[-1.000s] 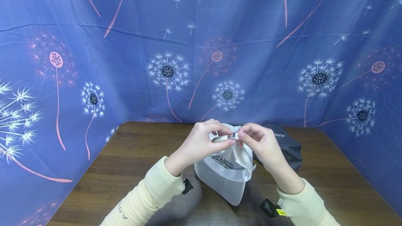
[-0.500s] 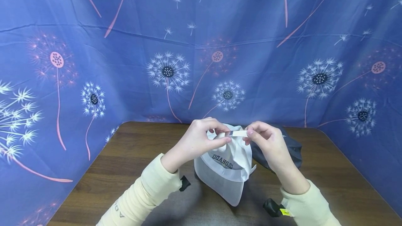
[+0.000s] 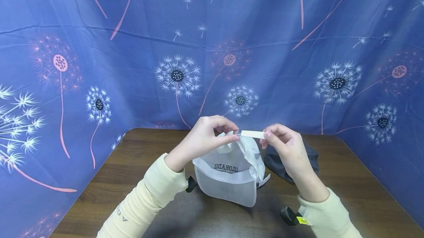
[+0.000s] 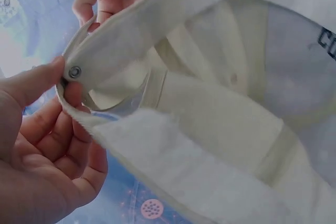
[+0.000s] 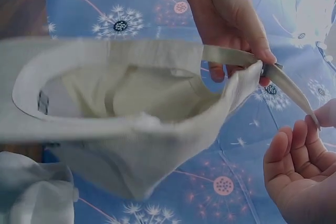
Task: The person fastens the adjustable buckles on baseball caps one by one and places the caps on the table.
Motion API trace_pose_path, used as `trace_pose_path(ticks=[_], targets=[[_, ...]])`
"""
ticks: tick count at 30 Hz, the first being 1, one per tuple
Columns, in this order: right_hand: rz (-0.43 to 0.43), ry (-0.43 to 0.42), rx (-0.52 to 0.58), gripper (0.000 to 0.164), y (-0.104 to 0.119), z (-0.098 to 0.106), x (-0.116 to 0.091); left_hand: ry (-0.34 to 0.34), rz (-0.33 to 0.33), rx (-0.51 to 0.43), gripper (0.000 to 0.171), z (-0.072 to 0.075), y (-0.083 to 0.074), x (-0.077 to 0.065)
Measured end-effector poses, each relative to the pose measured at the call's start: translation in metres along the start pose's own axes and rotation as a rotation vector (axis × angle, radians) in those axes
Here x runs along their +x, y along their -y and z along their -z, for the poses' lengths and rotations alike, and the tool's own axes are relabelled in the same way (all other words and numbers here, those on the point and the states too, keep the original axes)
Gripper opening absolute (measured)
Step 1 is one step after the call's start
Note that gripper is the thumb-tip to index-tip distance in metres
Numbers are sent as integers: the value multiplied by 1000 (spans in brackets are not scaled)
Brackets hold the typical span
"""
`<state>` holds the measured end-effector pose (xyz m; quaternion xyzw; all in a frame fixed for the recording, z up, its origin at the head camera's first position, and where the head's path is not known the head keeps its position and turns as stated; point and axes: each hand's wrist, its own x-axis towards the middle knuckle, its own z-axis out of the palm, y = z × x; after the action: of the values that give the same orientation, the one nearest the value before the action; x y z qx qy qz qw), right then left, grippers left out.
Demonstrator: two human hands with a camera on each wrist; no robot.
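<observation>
A white baseball cap (image 3: 228, 192) with dark COLORADO lettering, mirrored in the head view, hangs below both hands with its brim toward me. My left hand (image 3: 202, 135) pinches the back of the cap at the strap's small buckle (image 5: 270, 70), thumb on top. The thumb and forefinger of my right hand (image 3: 286, 148) pinch the free end of the white strap (image 3: 253, 134). Between the hands the strap runs straight out to the right. In the left wrist view the cap's inside shows, with a metal eyelet (image 4: 75, 72) beside my left thumb.
Behind my right hand a dark cap (image 3: 278, 161) lies on the brown wooden table (image 3: 132, 179). A blue curtain (image 3: 132, 65) with dandelion prints surrounds the table's back and sides. Black wrist cameras stick out under both sleeves.
My right hand has drawn rightward, and a longer piece of strap shows between the hands. My left hand has shifted slightly up and left. The cap has turned and swung left.
</observation>
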<state>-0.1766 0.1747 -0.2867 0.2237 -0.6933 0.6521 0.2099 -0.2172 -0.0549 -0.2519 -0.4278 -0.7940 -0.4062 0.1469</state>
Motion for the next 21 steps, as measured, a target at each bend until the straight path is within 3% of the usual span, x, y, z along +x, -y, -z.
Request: trace_pose_path(ticks=[9, 21], targets=[[-40, -23, -149, 16, -1, 2, 6, -44, -43, 128, 16, 5, -1, 4], [-72, -67, -205, 20, -14, 9, 3, -46, 26, 85, 14, -10, 5, 1]])
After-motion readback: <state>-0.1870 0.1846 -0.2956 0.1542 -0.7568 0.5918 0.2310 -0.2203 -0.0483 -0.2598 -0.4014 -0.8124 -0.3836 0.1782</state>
